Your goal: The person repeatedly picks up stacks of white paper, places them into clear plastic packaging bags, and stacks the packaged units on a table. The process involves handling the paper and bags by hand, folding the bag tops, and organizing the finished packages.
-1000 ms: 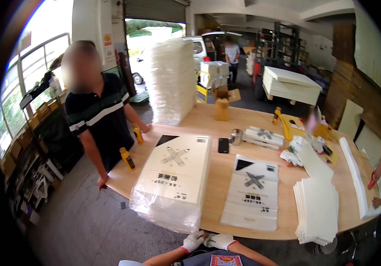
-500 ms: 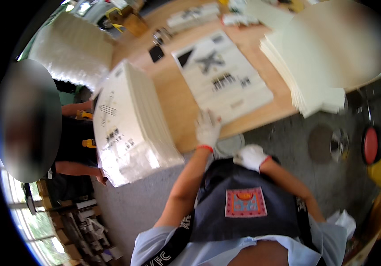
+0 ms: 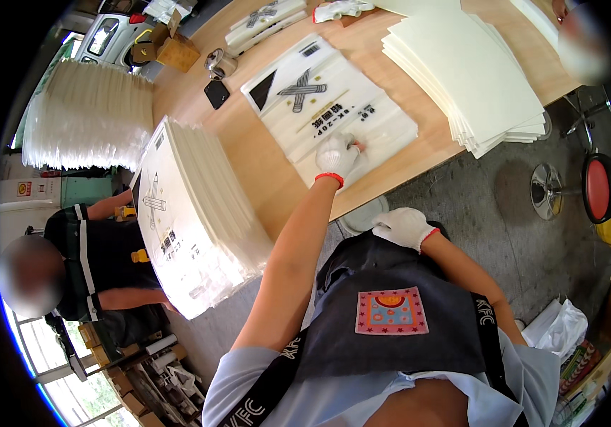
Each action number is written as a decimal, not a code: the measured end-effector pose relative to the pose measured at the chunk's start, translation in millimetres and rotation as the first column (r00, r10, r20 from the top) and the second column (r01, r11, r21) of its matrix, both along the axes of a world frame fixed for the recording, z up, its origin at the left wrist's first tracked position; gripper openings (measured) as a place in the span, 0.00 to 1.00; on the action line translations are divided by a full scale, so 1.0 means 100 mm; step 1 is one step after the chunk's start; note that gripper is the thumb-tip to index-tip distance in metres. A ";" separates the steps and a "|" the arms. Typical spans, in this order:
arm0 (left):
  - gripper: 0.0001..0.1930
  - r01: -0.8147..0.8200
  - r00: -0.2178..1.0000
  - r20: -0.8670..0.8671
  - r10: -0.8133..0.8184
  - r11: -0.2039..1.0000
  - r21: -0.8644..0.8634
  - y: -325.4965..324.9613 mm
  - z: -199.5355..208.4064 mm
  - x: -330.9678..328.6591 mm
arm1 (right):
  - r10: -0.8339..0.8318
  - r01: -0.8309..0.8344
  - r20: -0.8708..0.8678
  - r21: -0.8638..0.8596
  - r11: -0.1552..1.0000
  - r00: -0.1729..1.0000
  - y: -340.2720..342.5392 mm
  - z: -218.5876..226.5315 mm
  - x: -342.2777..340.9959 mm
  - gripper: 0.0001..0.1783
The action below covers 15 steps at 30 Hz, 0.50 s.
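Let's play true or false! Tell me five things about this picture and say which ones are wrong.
1. The left hand is on the flat bag. True.
2. The right hand is on the sheets. False: it is by the apron.
3. The phone lies near the metal tin. True.
4. The stool seat is blue. False: it is red with a black rim.
5. The sheets are on the table. True.

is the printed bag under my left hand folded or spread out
Spread out: the bag lies flat on the table, printed face up.
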<state>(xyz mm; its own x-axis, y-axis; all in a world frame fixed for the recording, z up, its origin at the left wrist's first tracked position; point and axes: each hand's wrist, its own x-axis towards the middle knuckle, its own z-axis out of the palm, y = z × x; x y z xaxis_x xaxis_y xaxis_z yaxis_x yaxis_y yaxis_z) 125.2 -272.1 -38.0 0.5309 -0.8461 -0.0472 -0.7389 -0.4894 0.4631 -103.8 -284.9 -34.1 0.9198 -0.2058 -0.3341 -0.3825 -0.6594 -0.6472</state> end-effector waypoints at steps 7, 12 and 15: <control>0.13 -0.103 0.963 -0.258 0.079 0.991 -0.083 0.09 0.35 0.05 | -0.626 0.564 -0.087 0.542 0.623 0.775 -0.48 0.09 0.51 0.30; 0.05 -0.245 0.933 -0.350 0.087 0.864 -0.439 -0.09 0.38 0.27 | -0.676 0.509 0.033 0.631 0.585 0.736 -0.80 0.50 1.32 0.24; 0.02 -0.642 0.431 -0.800 -0.418 0.480 -0.597 -0.11 0.55 0.77 | -0.436 0.504 0.369 -0.110 0.856 0.821 -1.23 -0.47 1.07 0.22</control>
<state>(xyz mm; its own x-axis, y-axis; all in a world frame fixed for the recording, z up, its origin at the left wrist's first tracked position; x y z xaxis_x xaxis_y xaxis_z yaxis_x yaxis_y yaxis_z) 202.3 -282.9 17.2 0.7424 -0.6647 0.0838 0.2893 0.4309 0.8548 3.4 -407.9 -81.1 0.7407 -0.6697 0.0537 -0.4734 -0.5770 -0.6656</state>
